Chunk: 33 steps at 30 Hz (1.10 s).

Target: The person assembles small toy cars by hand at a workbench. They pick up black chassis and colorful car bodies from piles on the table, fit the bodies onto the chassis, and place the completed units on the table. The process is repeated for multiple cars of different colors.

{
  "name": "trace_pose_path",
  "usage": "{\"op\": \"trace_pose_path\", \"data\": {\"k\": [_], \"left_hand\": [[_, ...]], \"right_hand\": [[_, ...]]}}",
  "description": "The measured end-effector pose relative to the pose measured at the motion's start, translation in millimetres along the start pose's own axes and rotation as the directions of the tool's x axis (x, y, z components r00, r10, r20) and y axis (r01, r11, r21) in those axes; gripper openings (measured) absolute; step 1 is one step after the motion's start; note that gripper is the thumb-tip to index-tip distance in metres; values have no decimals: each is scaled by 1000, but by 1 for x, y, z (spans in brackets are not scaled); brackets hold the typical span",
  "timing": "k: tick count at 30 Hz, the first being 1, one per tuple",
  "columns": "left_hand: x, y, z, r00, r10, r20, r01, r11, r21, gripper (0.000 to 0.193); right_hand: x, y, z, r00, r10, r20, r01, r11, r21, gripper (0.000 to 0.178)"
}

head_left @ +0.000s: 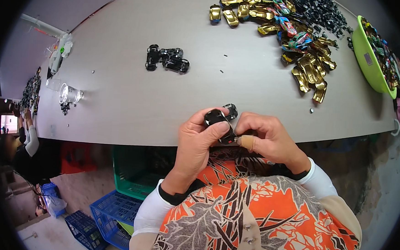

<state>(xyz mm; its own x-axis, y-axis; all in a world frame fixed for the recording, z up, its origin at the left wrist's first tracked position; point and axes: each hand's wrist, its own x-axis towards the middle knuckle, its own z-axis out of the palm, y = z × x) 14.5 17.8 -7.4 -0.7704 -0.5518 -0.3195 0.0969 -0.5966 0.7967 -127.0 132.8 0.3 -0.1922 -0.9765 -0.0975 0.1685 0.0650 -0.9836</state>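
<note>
My left hand [192, 140] is closed around a small black toy car [213, 117] close to the table's near edge. A second small black piece with wheels [231, 110] shows just beyond its fingertips; whether that hand grips it too is unclear. My right hand [274, 141] is pinched at the car's near right end, with tan tape [247, 142] wrapped round one finger. Whatever lies between those fingertips is too small to make out. Farther off on the table, a few black toy cars [169, 60] rest touching one another.
Gold toy car bodies [309, 70] lie heaped at the far right, beside a pile of small dark parts [321, 15]. A lime-green basin [369, 57] of parts stands at the right edge. Left are a clear cup [72, 94] and another person's arm [32, 140]. Below sit green [126, 166] and blue crates [112, 211].
</note>
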Motion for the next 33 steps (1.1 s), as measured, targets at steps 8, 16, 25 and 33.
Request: {"op": "trace_pose_path", "data": {"k": [8,16,25,33], "left_hand": [[-8,6,-5,975,-128,179,101,983,153,18],[-11,6,-14,963,-184,198,127,954,271,14],[-16,4,-11,945,-60,323,-139,818,558,9],[-32,7,-22,947,11,322,-277,542,794,16]], "right_hand": [[1,-6,-14,995,-94,-20,95,993,73,6],[3,-6,-8,991,-119,66,113,991,76,8],[-1,-16,-1,977,191,97,-184,980,-75,9],[2,16,18,983,9,183,48,952,-304,12]]}}
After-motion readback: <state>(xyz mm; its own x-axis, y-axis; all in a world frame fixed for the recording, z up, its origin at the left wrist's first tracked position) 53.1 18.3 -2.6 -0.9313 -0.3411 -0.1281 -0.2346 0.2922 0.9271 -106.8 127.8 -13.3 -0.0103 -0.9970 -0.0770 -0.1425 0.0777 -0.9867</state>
